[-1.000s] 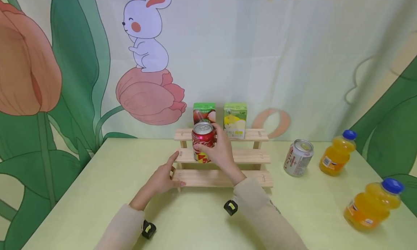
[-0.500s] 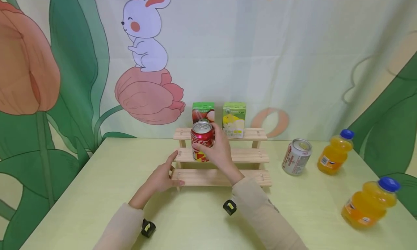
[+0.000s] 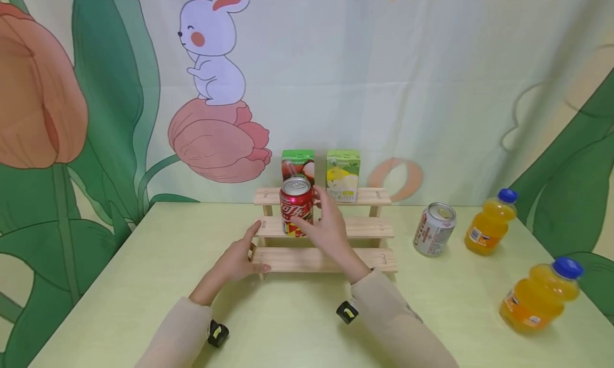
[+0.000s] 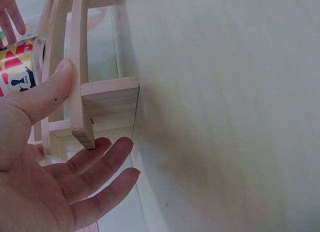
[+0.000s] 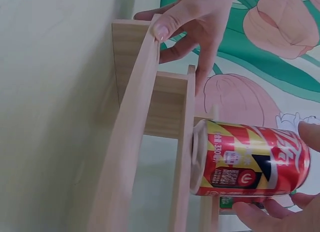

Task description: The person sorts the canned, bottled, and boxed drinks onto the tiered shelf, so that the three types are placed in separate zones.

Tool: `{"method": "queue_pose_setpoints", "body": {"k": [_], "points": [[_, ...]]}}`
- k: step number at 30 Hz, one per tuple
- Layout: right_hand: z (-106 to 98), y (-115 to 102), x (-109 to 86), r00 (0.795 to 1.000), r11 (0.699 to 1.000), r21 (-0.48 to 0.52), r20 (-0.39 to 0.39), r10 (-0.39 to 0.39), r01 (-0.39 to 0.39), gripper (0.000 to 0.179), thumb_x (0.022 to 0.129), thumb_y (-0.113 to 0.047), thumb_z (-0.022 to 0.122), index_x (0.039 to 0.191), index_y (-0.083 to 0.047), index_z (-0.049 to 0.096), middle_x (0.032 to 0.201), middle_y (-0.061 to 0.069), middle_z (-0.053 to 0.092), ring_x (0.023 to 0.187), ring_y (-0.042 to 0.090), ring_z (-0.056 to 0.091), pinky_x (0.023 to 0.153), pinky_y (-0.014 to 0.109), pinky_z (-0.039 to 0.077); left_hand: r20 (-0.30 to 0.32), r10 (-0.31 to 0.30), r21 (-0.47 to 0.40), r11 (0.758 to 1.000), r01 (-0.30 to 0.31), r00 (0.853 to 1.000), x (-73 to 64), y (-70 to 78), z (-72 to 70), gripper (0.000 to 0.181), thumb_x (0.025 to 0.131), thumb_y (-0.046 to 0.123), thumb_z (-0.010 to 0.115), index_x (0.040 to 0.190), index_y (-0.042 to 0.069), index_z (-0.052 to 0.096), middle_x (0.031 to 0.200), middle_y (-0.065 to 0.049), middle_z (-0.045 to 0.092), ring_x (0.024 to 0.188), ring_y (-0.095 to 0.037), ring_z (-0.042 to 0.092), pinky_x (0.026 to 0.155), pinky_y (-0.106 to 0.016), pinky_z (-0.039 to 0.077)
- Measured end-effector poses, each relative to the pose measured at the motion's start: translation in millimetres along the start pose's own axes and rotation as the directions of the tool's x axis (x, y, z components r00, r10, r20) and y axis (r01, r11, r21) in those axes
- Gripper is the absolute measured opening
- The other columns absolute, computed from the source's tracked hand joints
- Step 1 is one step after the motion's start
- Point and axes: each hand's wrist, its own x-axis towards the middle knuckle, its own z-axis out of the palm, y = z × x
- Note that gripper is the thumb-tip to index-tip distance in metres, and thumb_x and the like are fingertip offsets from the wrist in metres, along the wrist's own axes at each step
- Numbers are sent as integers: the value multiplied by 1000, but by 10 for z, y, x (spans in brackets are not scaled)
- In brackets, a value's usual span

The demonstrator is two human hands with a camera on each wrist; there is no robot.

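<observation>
Left hand (image 3: 236, 257) first, at about half past eight on a clock laid over the wooden stand (image 3: 369, 228): thumb on the bottom step, index finger along the end of the middle one, the remaining fingers spread apart behind. Should that hold slacken, any knock could slide the light frame and rock everything on it. Over to the red can (image 3: 293, 197), half past ten on the dial, upright on the middle step and close to its front lip; I'd judge this the danger spot, since a forward drag by the thumb could bring it off the edge. The right hand (image 3: 331, 224) sits at four o'clock from the can, fingers and thumb parted around it, no firm clamp to be seen. A fingertip swinging back might also catch the green-topped carton (image 3: 298, 166) at eleven or the pear carton (image 3: 342, 176) nearer one.

Textures, left to right: pale, grained, flat slats; shiny cylindrical metal with a silvery lid; crisp-cornered cardboard boxes. Out at three o'clock, a silver can (image 3: 434, 230), then a waisted, see-through orange bottle (image 3: 490, 226); at half past three, its twin, the nearer bottle (image 3: 539, 298), blue-capped and smooth.
</observation>
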Motion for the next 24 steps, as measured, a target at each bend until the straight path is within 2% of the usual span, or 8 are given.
{"method": "queue_pose_setpoints", "body": {"k": [6,14,24], "points": [[-59,-16,-78,1000,999,32,10,22,-22,72,76,-19,75,136,-7,35,124,13,48,110,29,47,83,43,44,-1,-13,1,1000,13,1000,5,-2,1,99,70,18,79,145,9,15,97,-16,57,73,-20,52,64,-32,45],[-186,3,-170,995,991,90,16,94,-95,74,76,-19,75,138,-12,35,126,14,47,110,31,48,83,47,44,0,-8,-1,1000,8,1000,19,24,-6,100,70,19,79,145,9,14,97,-15,57,73,-19,51,64,-32,44],[-311,47,-324,994,989,104,44,99,-103,75,77,-19,74,138,-8,34,127,12,47,110,31,50,83,44,45,-1,-23,-6,1000,23,1000,25,-7,6,100,70,19,80,146,10,15,98,-16,57,73,-20,51,65,-32,45]]}}
